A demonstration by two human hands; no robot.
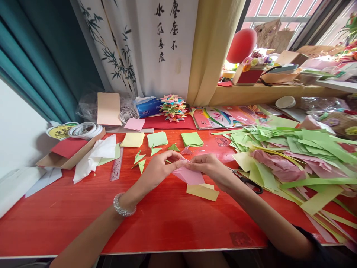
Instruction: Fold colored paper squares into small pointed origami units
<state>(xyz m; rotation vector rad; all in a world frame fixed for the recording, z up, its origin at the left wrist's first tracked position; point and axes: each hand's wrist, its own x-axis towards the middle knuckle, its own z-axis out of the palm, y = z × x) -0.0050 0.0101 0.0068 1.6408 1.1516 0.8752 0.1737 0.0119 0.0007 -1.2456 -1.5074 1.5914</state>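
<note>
Both the left hand (161, 164) and right hand (209, 165) pinched thin folded pink paper (192, 176) over the shiny red table (153, 225), fingertips close together. It looked light and easy to crease, so its edges seemed best to hold.

The left hand (163, 163) and right hand (208, 166) are covering the far part of the pink paper (192, 176), which is itself hiding some of the yellow paper (203, 192). The right arm (256, 212) is blocking part of the scissors (251, 181). The view's edges are cutting off the curtain (39, 48) at left, and the heap (292, 149) and plant (350, 28) at right. Marks on the ruler (116, 167) are appearing too small to read.
</note>
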